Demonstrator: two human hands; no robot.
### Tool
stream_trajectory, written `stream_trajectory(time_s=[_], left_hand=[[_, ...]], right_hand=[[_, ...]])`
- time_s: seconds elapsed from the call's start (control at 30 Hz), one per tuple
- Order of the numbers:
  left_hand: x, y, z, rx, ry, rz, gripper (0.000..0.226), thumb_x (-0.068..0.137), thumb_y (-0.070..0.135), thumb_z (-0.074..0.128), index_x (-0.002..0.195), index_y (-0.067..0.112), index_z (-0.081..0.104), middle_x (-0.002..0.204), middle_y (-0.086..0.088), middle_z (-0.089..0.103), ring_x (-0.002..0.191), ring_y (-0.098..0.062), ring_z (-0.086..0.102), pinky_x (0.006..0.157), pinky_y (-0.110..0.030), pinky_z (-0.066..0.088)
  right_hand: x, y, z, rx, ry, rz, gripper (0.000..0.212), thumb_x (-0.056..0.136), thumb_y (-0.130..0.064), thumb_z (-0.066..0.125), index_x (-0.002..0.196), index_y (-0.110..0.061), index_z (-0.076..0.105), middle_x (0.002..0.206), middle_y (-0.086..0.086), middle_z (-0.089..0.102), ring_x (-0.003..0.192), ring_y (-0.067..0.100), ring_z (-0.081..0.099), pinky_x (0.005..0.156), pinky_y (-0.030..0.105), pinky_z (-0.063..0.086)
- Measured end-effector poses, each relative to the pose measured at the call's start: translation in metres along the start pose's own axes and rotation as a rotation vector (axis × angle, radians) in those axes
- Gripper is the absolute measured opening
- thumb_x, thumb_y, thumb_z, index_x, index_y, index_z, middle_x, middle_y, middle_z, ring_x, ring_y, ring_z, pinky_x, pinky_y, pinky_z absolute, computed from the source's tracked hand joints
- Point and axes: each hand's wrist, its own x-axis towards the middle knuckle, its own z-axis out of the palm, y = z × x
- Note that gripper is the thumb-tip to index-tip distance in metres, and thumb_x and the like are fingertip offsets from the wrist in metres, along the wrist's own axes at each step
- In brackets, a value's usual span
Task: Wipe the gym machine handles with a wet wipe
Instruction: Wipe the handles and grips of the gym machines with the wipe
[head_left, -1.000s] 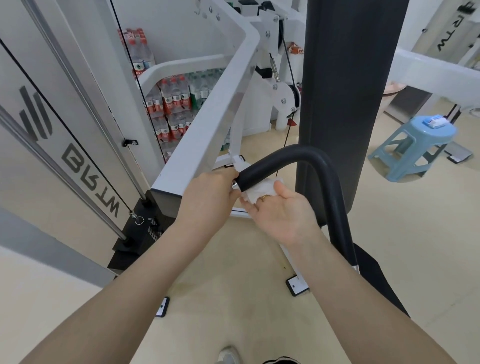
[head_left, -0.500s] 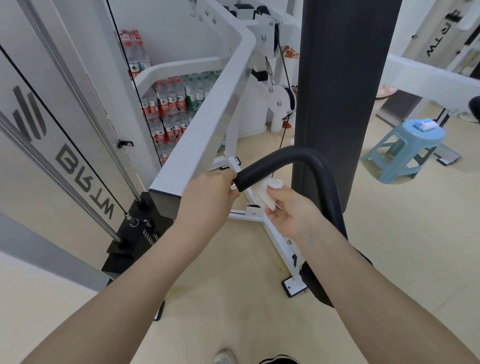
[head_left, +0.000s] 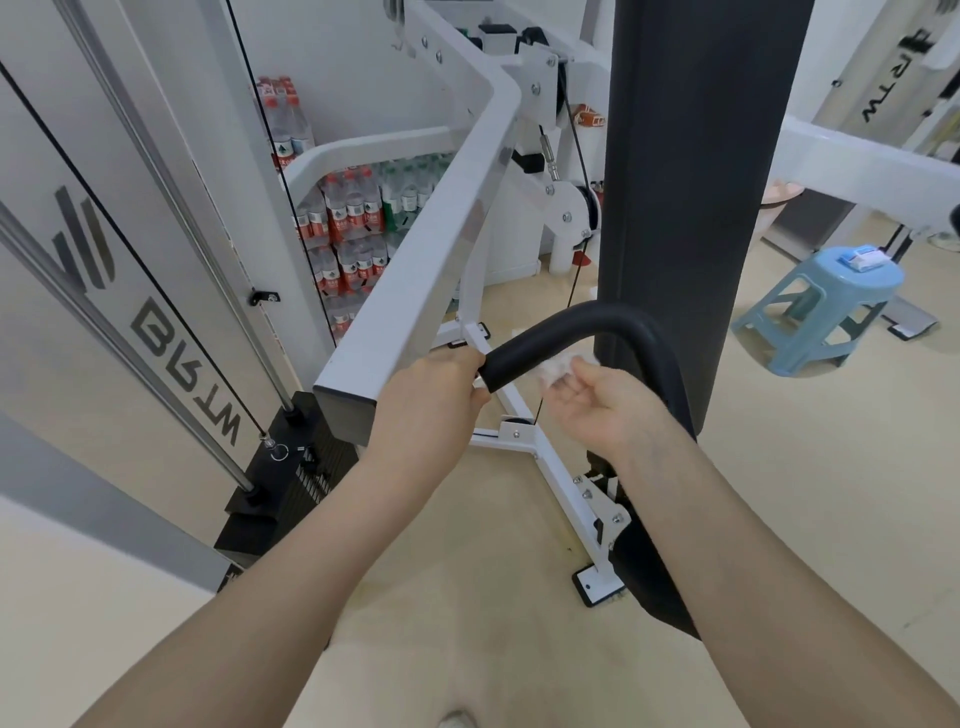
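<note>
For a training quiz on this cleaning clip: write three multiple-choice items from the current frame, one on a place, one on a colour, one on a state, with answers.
1. Where does the small blue-and-white pack lie?
A. on the stool
B. on the floor
C. on the white beam

2. What colour is the handle's padding?
A. red
B. black
C. light blue

3. What is the right hand doing?
A. resting flat on the stool
B. hanging idle, holding nothing
C. pinching the wipe

Answers:
1 A: the pack sits on top of the light blue stool.
2 B: the curved handle is covered in black foam.
3 C: the right hand pinches the crumpled white wipe in its fingers just beneath the handle, while the left hand grips the handle's end.
</note>
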Motion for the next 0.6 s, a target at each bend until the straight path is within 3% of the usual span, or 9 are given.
stream_trajectory(time_s=[0.1,0.2,0.33,0.43,0.5,0.6], left_hand=[[0.0,0.0,0.001,-0.007,0.001,-0.001,0.029,0.093,0.022,0.051,0.12,0.013,0.055,0.102,-0.008,0.065,0.089,-0.026,0.059,0.069,-0.03,0.041],[0.0,0.0,0.001,0.007,0.003,-0.006,0.028,0.092,0.021,0.052,0.119,0.012,0.056,0.099,-0.009,0.066,0.088,-0.028,0.059,0.069,-0.033,0.042],[0.0,-0.001,0.001,0.008,0.011,0.002,0.028,0.092,0.021,0.052,0.119,0.012,0.056,0.097,-0.009,0.066,0.086,-0.028,0.059,0.066,-0.03,0.039],[0.0,-0.001,0.002,-0.005,0.014,0.0,0.028,0.092,0.021,0.053,0.118,0.012,0.057,0.096,-0.008,0.066,0.085,-0.026,0.059,0.067,-0.031,0.041],[0.0,-0.001,0.003,-0.003,0.02,0.001,0.027,0.092,0.021,0.053,0.117,0.013,0.057,0.095,-0.007,0.065,0.083,-0.026,0.057,0.064,-0.03,0.038],[-0.001,-0.003,0.003,0.001,0.029,0.006,0.027,0.093,0.022,0.052,0.117,0.013,0.057,0.095,-0.007,0.064,0.074,-0.02,0.047,0.062,-0.027,0.031]], right_hand=[[0.0,-0.007,-0.001,0.19,-0.009,-0.065,0.021,0.094,0.001,0.045,0.113,0.005,0.053,0.123,0.017,0.058,0.114,0.026,0.057,0.09,0.032,0.049],[0.003,0.011,0.002,0.242,-0.037,-0.069,0.027,0.094,0.003,0.044,0.12,0.005,0.05,0.113,0.018,0.061,0.115,0.026,0.057,0.096,0.032,0.047],[0.01,0.006,-0.003,0.398,-0.09,-0.067,0.034,0.098,-0.004,0.039,0.131,-0.001,0.043,0.134,0.015,0.051,0.126,0.027,0.049,0.107,0.044,0.036],[0.013,0.008,-0.008,0.44,-0.11,-0.096,0.04,0.1,-0.011,0.037,0.14,-0.006,0.035,0.145,0.01,0.04,0.135,0.023,0.037,0.112,0.043,0.028],[0.014,0.015,-0.007,0.435,-0.138,-0.094,0.037,0.099,-0.012,0.037,0.136,-0.006,0.041,0.141,0.011,0.046,0.131,0.022,0.043,0.111,0.04,0.031],[0.016,0.008,-0.007,0.615,-0.171,-0.086,0.032,0.099,-0.012,0.038,0.128,-0.003,0.048,0.131,0.014,0.055,0.124,0.025,0.05,0.109,0.04,0.034]])
